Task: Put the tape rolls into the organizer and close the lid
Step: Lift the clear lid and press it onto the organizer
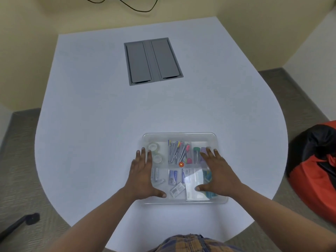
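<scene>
A clear plastic organizer (180,136) sits near the table's front edge, its transparent lid lying flat on top. Two clear tape rolls (154,151) rest in its far left compartment, seen through the lid. My left hand (142,176) lies flat on the lid's left side, fingers spread, thumb near the front edge. My right hand (219,176) lies flat on the right side in the same way. Pens, markers, batteries and small boxes fill the other compartments.
The white table (109,115) has a grey recessed cable hatch (152,60) at its far middle. A red and black beanbag (314,170) sits on the floor to the right. A black chair leg (20,224) shows at lower left.
</scene>
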Demonstrator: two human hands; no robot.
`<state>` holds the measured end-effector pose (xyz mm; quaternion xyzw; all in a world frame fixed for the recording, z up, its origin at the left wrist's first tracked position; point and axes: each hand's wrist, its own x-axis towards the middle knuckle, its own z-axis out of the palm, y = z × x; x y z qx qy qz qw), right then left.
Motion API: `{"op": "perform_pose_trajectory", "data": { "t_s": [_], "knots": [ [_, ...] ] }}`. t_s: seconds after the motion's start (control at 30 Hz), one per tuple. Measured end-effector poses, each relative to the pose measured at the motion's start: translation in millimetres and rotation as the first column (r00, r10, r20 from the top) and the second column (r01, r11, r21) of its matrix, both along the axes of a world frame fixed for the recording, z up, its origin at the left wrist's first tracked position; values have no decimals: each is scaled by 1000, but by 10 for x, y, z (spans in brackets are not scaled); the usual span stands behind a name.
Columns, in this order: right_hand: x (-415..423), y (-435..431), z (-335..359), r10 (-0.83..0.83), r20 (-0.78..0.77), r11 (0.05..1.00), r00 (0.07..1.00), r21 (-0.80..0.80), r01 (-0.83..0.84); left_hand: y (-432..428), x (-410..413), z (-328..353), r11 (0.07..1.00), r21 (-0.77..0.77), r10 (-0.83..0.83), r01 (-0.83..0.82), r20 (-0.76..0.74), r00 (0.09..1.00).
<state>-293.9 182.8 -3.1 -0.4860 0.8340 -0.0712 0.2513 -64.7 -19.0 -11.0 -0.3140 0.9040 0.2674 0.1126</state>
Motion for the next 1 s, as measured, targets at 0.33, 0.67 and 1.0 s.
{"op": "perform_pose_trajectory", "data": {
  "t_s": [0.33, 0.67, 1.0],
  "knots": [
    [92, 92, -200, 5, -177, 993, 984, -113, -25, 59, -60, -68, 993, -65, -92, 94, 22, 995],
    [153, 82, -299, -54, -224, 986, 973, -163, 18, 40, -49, -140, 996, -57, -68, 67, -12, 998],
    [157, 81, -291, -43, -248, 992, 968, -127, 12, 34, -53, -136, 996, -48, -78, 78, -6, 997]
  ]
}}
